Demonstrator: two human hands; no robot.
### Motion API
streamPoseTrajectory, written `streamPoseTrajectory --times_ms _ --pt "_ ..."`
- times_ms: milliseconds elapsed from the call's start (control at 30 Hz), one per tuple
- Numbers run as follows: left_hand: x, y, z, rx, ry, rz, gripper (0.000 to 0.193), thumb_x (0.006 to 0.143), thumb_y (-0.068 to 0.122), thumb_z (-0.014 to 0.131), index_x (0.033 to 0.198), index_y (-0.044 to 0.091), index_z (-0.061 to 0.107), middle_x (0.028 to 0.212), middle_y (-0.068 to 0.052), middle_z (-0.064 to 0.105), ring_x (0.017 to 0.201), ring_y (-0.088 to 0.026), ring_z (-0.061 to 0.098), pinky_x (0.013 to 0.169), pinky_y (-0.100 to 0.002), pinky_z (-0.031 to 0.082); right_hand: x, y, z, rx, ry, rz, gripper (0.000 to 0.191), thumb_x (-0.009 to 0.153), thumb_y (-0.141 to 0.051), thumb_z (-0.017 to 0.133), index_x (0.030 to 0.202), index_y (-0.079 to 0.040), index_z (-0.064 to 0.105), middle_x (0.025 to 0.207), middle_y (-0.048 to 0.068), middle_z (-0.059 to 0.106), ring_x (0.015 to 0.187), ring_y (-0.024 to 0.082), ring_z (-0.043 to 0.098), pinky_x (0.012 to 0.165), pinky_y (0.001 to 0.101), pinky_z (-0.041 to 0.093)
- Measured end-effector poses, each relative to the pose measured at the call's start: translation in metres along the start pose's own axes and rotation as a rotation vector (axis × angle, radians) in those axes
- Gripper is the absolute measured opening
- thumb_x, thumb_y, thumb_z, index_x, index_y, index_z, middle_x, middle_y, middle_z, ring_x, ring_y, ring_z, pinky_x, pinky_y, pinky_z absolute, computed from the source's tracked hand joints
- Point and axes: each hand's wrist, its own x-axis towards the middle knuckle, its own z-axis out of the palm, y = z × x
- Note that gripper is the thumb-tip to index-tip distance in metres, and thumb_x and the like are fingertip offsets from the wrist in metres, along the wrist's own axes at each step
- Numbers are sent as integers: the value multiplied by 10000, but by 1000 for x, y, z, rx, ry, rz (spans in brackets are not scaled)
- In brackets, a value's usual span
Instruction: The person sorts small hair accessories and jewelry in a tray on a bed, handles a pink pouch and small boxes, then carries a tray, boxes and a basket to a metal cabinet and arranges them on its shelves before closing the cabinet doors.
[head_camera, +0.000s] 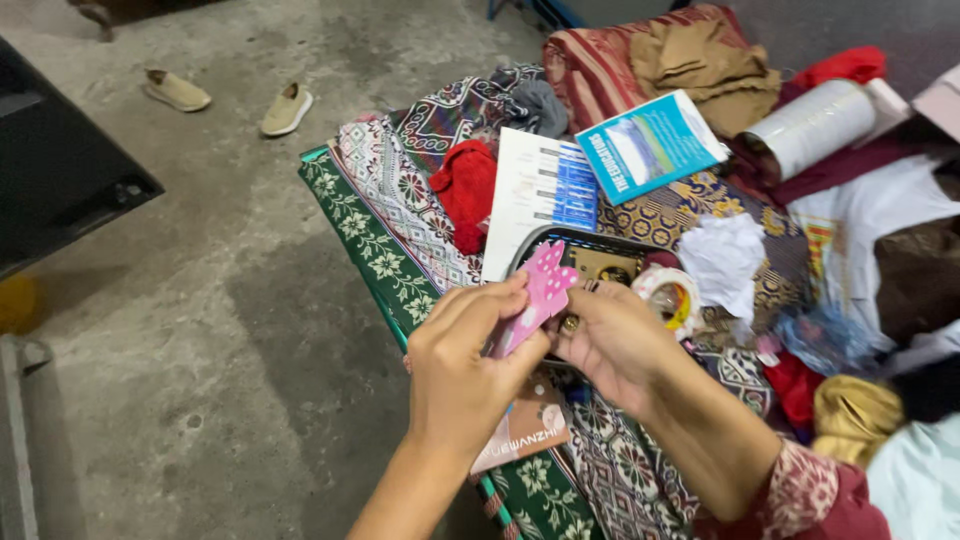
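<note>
Pink card (545, 290) with white dots and a scalloped top edge sat pinched between both hands, held upright above the bed's clutter. Left hand (465, 375) gripped its lower part, fingers curled over the front. Right hand (615, 340) closed on its right edge; right sleeve was red with a pale pattern. Directly behind the card lay a dark tray (590, 250) holding a tan rectangular item and small metal bits. Just right of the tray sat a roll of clear tape (672, 295), and beside that a crumpled white paper (722, 260). Under the left wrist lay a flat brown packet (520, 430) with pale lettering, resting on patterned cloth. Behind the tray, a white printed sheet (535, 195) with a blue block stood near a red cloth (465, 190). Further back, a turquoise booklet (650, 145) with a landscape picture lay tilted, and a white plastic-wrapped roll (810, 125) lay to its right. A green floral bedcover (370, 240) edged the bed. Two beige shoes (230, 100) lay apart on the concrete floor.
</note>
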Motion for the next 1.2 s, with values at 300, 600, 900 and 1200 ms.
streamPoseTrajectory --times_ms 300,600,900,1200 --pt "29 24 -8 -25 -9 18 285 701 57 841 960 -13 745 1059 -132 781 967 -259 763 879 -349 595 -4 -36 0 29 -167 -71 192 1006 -77 534 1091 38 662 1043 97 723 907 160 707 801 293 590" --pt "-7 51 31 -151 -131 0 274 727 34 832 978 -31 744 1068 -139 783 950 -247 764 860 -338 595 -70 -19 -60 122 -4 -29 202 1004 -92 559 1127 40 650 1016 100 710 876 163 685 804 314 580" --pt "-57 39 59 -469 35 -625 127 854 49 772 931 -51 757 828 -21 732 714 -47 629 628 -232 510 -135 -5 -118 585 145 -1 357 1014 -224 431 1192 48 579 1147 165 676 1077 267 658 1027 463 510" --pt "-112 81 43 -397 55 -614 152 928 95 746 971 -51 745 839 26 714 723 -22 602 640 -209 486 -275 14 -178 733 235 -53 393 1004 -194 416 1293 47 530 1324 197 622 1242 313 616 1125 513 430"
